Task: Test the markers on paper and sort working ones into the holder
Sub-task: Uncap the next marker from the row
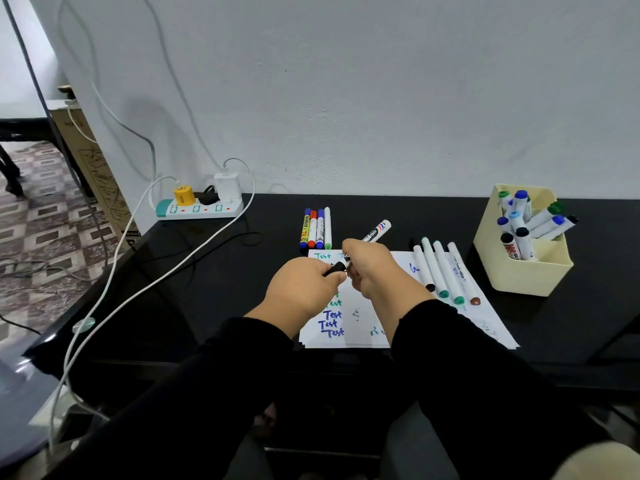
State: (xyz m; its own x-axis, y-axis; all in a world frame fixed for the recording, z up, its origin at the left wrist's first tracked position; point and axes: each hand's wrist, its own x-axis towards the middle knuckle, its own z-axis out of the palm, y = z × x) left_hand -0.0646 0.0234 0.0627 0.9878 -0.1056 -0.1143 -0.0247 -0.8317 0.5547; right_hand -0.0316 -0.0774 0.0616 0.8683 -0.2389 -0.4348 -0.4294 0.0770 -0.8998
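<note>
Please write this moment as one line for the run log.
left hand: pinches black cap | right hand: grips marker barrel above paper | holder: several markers inside | step: cap being handled

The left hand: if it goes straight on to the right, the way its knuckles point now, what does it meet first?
Probably the right hand, right next to it. The left hand grips the black cap of the marker the right hand holds; depth is unclear.

Paper [349, 336] mid-desk, four markers [316, 228] behind, holder [519, 271] right, power strip [199, 209] far left.
</note>
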